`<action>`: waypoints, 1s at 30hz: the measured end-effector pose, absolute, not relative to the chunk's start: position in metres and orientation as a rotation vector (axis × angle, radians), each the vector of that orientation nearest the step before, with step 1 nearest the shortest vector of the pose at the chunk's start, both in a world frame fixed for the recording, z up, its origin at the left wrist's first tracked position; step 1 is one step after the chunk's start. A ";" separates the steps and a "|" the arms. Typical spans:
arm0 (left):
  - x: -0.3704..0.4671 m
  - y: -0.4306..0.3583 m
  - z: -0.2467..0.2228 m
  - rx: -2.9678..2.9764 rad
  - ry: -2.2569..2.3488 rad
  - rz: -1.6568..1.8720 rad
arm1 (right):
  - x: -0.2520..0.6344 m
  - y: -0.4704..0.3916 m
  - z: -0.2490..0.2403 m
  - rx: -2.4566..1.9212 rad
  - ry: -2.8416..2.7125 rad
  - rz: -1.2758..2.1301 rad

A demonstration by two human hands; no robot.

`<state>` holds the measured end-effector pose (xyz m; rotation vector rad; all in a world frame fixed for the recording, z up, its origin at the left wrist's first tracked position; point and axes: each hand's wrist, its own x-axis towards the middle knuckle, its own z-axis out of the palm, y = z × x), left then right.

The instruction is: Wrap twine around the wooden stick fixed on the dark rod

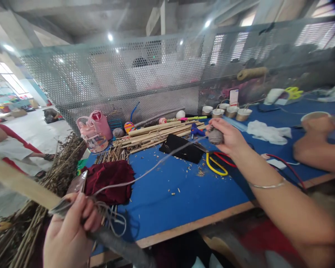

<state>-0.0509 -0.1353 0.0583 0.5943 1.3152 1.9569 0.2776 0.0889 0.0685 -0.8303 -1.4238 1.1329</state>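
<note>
My left hand, at the lower left, is closed round a stick. The stick's pale bare end points up and left, and its lower part looks wrapped in grey material. Loose loops of grey cord hang beside the fingers. Higher up, over the table's right half, my right hand grips a small ball of grey cord. One strand of the cord stretches between both hands. Below the right hand lie scissors with a yellow handle and a red handle, beside black cloth.
Dark red cloth, peeled sticks, a blue glue gun and a pink jug lie on the blue table. Several cups stand behind. Another person's arm reaches in at right. Dry brush crowds the left edge.
</note>
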 end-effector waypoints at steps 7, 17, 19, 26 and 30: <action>0.000 -0.113 0.062 0.849 1.540 1.554 | 0.207 0.041 0.098 -0.776 -2.326 0.934; 0.013 -0.102 0.050 0.879 1.015 1.396 | 0.123 -0.008 0.071 -0.364 -1.821 1.173; 0.013 -0.108 0.047 0.874 0.970 1.406 | 0.122 0.000 0.065 -0.411 -1.698 1.146; 0.000 -0.121 0.056 0.629 1.059 1.870 | 0.169 0.043 0.076 -0.581 -2.353 1.398; -0.013 -0.114 0.058 0.505 1.172 2.071 | 0.200 0.043 0.083 -0.203 -2.169 1.905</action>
